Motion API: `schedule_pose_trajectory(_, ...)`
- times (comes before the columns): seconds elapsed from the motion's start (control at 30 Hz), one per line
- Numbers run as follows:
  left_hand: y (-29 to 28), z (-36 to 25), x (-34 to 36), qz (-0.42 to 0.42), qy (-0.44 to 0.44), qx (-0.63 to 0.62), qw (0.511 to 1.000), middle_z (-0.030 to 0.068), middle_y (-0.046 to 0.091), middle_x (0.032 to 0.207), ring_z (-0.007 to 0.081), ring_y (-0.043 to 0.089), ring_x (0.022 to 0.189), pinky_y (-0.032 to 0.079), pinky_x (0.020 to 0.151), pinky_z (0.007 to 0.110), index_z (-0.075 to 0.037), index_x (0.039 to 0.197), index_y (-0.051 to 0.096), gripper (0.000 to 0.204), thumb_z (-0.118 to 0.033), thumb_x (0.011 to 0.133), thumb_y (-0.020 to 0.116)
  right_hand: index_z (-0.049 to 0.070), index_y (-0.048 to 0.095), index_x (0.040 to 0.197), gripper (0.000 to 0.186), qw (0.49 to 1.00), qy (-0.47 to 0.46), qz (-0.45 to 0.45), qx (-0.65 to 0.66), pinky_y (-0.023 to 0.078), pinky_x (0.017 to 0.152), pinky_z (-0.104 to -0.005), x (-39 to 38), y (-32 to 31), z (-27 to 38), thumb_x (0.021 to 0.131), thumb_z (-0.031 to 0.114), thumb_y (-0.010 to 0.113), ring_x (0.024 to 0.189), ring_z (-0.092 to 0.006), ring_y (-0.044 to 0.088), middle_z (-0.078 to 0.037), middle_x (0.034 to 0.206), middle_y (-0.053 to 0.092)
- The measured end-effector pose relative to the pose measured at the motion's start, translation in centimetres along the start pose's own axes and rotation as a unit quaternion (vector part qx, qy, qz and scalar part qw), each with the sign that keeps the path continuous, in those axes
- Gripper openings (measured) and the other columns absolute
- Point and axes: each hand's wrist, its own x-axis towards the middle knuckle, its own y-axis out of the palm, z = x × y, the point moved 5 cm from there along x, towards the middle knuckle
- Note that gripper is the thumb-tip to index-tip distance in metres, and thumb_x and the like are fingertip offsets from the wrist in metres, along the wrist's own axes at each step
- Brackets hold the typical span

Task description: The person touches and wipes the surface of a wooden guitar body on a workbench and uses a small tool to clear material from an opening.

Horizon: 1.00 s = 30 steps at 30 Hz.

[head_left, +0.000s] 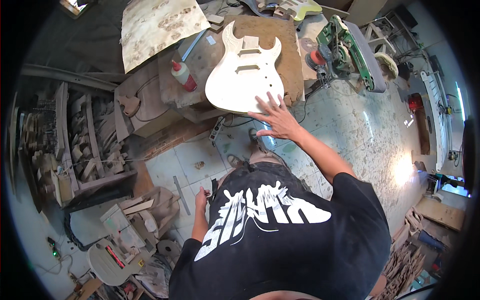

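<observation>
A pale wooden electric guitar body [235, 85] with two horns and cut-out cavities lies on the workbench. My right hand [277, 120] rests its spread fingertips on the body's near right edge, palm toward it, holding nothing. Low by my left hip, my left hand [201, 196] hangs away from the bench. Its fingers are small in view and loosely bent, with thumb and finger apart and no object visible between them. Beneath the guitar body is a brown board [291, 65].
Left of the guitar body stands a glue bottle [184, 76] with a red cap. Behind it lies a burl veneer sheet [162, 30]. A green belt sander [352, 52] is at the right, with an orange sander [316, 59] beside it. Wood scraps fill a rack [62, 145] at the left.
</observation>
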Motion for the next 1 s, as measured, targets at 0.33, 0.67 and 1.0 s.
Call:
schedule_pose_trajectory(0.33,0.2,-2.4,0.4,0.017,0.007,-0.018,1.000,0.0143,0.071,0.102,0.0238,0.067,0.093,0.055,0.082,0.037,0.004,0.109,0.071,0.067,-0.054,0.109,0.035,0.041,0.036,0.159,0.084,0.998,0.056,-0.004,0.000,0.009,0.120,-0.0717,-1.3,0.6,0.4,0.087,0.086,0.039,0.156,-0.0473,0.003,-0.011,0.173,0.011)
schedule_pose_trajectory(0.67,-0.5,-4.4,-1.0,0.011,0.004,-0.003,1.000,0.0139,0.071,0.102,0.0225,0.067,0.095,0.056,0.083,0.037,0.003,0.108,0.070,0.065,-0.053,0.110,0.037,0.039,0.039,0.158,0.072,0.960,0.279,-0.025,-0.003,0.004,0.122,-0.0685,-5.7,1.0,-3.8,0.094,0.071,0.051,0.155,-0.0504,0.005,-0.016,0.172,0.010)
schedule_pose_trajectory(1.0,-0.6,-5.6,-1.2,0.009,0.036,0.025,0.999,0.0123,0.073,0.103,0.0236,0.069,0.092,0.052,0.081,0.041,0.000,0.108,0.072,0.066,-0.055,0.109,0.036,0.048,0.037,0.156,0.063,0.977,0.204,-0.061,0.008,0.011,0.121,-0.0709,-2.1,1.4,-5.9,0.098,0.071,0.043,0.155,-0.0503,0.007,-0.011,0.173,0.012)
